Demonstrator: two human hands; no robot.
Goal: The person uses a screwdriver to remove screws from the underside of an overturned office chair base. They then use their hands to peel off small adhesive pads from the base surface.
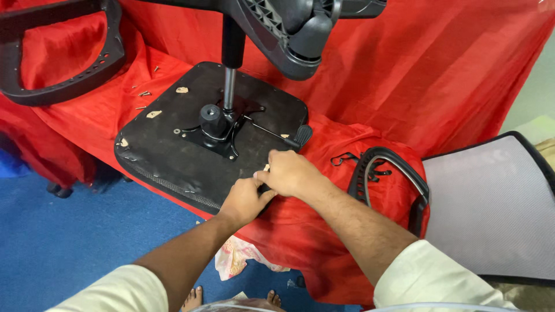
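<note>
An upturned black office chair seat (173, 156) lies on a red cloth, with its metal mechanism plate (215, 134) and gas cylinder (229, 86) standing up from it. Both my hands meet at the seat's near right edge. My left hand (245, 199) pinches at the edge with closed fingers. My right hand (289, 172) rests beside it, fingers curled over a small pale object at the fingertips. What either hand grips is hidden. The black adjusting lever (289, 137) lies just beyond my right hand.
The chair's wheeled base (289, 34) hangs overhead on the cylinder. One black armrest (63, 63) lies at far left, another (387, 173) right of my hands. Loose screws (144, 95) dot the cloth. A mesh backrest (491, 208) leans at right. Blue floor below.
</note>
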